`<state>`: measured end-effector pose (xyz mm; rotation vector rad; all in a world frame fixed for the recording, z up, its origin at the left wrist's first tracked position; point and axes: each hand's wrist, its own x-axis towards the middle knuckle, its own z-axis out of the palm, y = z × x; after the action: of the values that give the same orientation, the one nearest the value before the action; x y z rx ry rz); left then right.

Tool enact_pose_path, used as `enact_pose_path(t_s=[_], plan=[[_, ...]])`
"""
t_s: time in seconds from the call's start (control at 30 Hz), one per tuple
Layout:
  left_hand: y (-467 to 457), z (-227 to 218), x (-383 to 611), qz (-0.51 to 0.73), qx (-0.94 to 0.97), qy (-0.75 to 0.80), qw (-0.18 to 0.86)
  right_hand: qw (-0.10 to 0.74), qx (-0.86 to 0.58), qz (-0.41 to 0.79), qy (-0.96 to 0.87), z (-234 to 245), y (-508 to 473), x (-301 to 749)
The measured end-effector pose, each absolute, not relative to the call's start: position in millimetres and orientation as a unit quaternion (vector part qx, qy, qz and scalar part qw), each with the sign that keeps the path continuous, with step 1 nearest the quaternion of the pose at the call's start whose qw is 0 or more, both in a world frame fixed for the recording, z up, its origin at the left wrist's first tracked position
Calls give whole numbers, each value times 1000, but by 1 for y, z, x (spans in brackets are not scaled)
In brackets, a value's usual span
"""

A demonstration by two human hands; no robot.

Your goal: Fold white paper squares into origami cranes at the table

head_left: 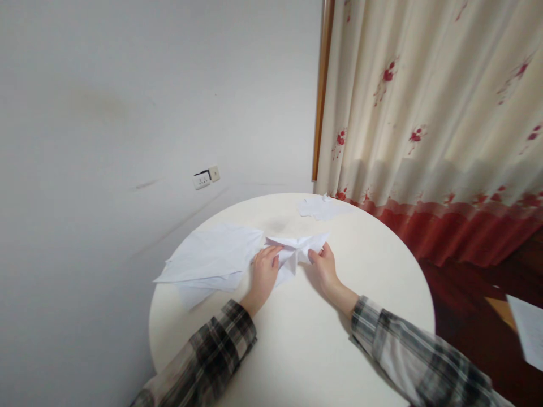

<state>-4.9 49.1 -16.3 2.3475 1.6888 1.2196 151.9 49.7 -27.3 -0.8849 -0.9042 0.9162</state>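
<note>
A piece of folded white paper [292,255] lies at the middle of the round white table, with creases running through it and flaps standing up. My left hand [265,270] is at its left side, the fingers closed on the paper's edge. On the other side my right hand [324,264] pinches the right flap between thumb and fingers. Parts of the paper are covered by both hands. Just left of my left hand lies a spread of loose white sheets [212,251], overlapping one another.
The white table [297,350] has a rounded edge against the wall. More white paper [324,207] lies at its far side. A socket [201,180] is on the wall. A floral curtain [424,113] hangs at the right, and a white sheet [528,328] shows at the lower right.
</note>
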Motion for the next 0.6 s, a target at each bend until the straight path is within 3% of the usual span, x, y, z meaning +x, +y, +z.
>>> enact_pose_path(t_s=[0.27,0.6], plan=[[39,-9,-2,264,796,544,15,695,-410,434,-400,-30,53,152],[35,-9,4,270,807,526,7,714,-425,449,-328,-20,47,154]])
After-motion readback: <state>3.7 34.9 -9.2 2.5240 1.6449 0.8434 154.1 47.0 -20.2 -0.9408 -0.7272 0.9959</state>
